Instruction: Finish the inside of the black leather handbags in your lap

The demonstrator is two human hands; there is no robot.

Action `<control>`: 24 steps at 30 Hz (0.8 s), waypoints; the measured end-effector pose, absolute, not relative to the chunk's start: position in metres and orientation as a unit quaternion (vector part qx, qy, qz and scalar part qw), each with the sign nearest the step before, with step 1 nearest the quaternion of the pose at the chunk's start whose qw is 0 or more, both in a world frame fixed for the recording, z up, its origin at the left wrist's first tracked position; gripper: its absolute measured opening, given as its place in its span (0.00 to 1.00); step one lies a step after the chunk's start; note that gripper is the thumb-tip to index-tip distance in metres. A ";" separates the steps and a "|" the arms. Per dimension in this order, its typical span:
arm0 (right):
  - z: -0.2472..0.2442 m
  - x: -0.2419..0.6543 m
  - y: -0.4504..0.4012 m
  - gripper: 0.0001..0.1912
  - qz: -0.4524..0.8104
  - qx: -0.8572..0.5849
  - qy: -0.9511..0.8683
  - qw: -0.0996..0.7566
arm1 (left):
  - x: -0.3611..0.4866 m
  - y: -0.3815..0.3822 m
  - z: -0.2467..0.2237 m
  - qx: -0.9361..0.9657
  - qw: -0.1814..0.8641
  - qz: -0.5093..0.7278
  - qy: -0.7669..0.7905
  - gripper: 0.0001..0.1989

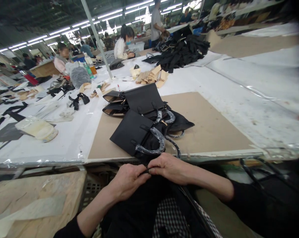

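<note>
At the front edge of the table, my left hand [131,178] and my right hand [168,168] meet, thumbs and fingers pinched together. Between them they hold the edge of black material [149,193], which hangs down over my lap. Whether it is part of a bag I cannot tell. Just beyond my hands lies a black handbag [131,132], its curved handle [161,138] wrapped in clear plastic. More black handbags [144,97] are stacked behind it on a brown board [196,122]. Checked cloth [170,218] shows below my right hand.
A heap of black pieces [181,49] lies at the back, with tan strips [151,76] nearer. A cloudy plastic container [36,128] rests at left. A worn, tan-topped surface [35,198] stands at lower left. Across the table a person in white [121,48] works.
</note>
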State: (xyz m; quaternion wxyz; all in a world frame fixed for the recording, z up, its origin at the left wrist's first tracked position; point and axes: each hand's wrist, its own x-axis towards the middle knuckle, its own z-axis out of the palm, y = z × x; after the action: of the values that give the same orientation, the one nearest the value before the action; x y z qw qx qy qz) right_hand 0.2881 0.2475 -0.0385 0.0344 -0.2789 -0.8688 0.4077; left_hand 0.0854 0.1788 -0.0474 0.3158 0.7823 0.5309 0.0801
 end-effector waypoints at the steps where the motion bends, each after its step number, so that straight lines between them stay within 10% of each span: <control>1: -0.035 0.290 0.248 0.13 0.409 -0.278 -0.869 0.025 | 0.086 0.181 -0.047 0.779 0.323 0.081 0.531 0.16; 24: -0.029 0.311 0.224 0.03 0.127 -0.381 -0.914 0.052 | 0.102 0.181 -0.035 0.703 0.347 0.120 0.610 0.11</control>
State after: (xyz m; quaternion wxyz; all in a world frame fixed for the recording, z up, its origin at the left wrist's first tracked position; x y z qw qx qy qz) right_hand 0.3106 0.2239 -0.0285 0.0524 -0.3810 -0.9143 0.1271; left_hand 0.1017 0.1806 -0.0352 0.3472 0.7025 0.6095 0.1198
